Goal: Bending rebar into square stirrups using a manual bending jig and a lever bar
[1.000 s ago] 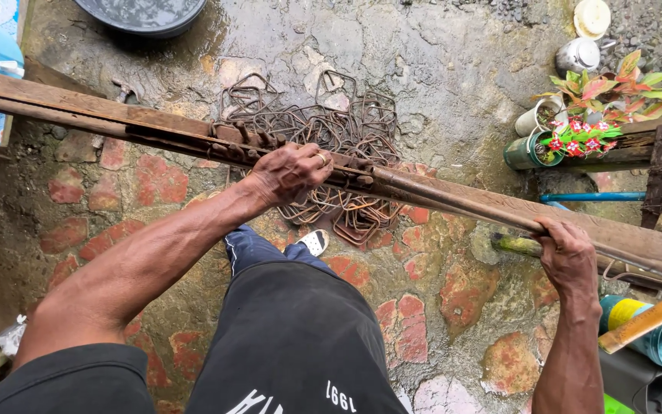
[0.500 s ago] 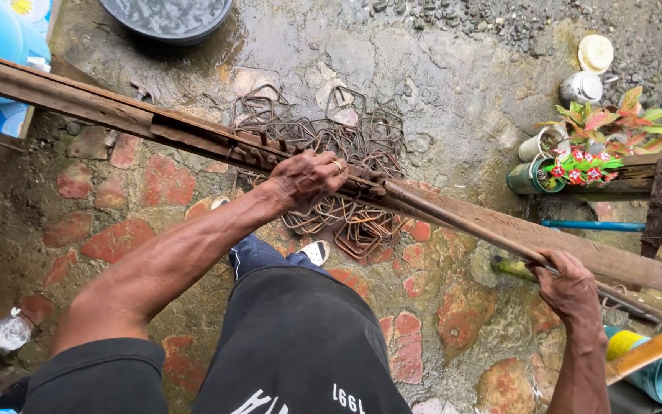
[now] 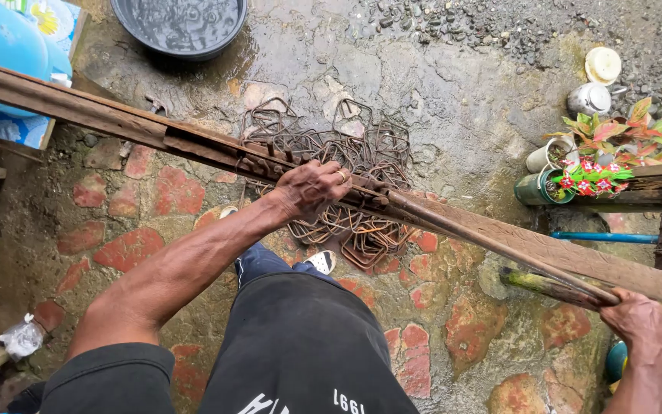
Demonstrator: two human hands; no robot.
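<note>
- The long steel rod (image 3: pixel 492 247) lies on a wooden plank (image 3: pixel 78 107) that runs from the far left of the scene down to the near right; the rod's long axis follows the plank on the same slant.
- The left hand (image 3: pixel 312 188) sits on top at the middle of the span, fingers curled together and clamped over the rod and the bending jig (image 3: pixel 270 162) there.
- The right hand (image 3: pixel 641 322) is at the near right, fingers closed round the rod's free end, just below the plank's edge.
- So the rod stretches between both hands: the left pins it at the jig, the right holds the lever end, well apart.
- Beneath the plank, on wet stone paving (image 3: pixel 147 245), lies a heap of bent square stirrups (image 3: pixel 362 184), directly under the left hand.
- A dark basin (image 3: pixel 179 27) stands far; potted plants (image 3: pixel 599 165) stand right.
</note>
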